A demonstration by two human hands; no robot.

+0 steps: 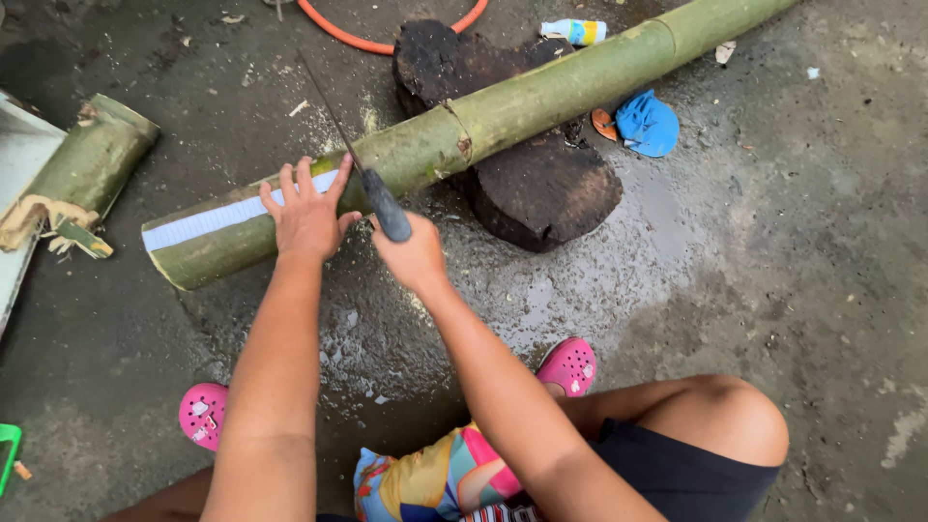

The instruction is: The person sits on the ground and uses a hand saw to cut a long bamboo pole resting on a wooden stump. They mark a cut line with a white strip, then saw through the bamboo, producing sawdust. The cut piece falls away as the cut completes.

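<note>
A long green bamboo pole is laid across the wet concrete floor, running from its cut end at 9 o'clock up to 1 o'clock, and is propped on a dark, rough wooden block. Open floor is left at 3 and 4 o'clock; at 9 o'clock the room is narrowed by a short cut bamboo piece. A blue cloth lies just beside the pole at 2 o'clock.

The left hand is laid flat, fingers spread, on the pole, touching a white paper strip wrapped near the cut end. The right hand is clenched around the dark handle of a thin-bladed saw, whose blade crosses the pole just beside the left hand's fingers. Pink perforated clogs are planted at 6 o'clock.
</note>
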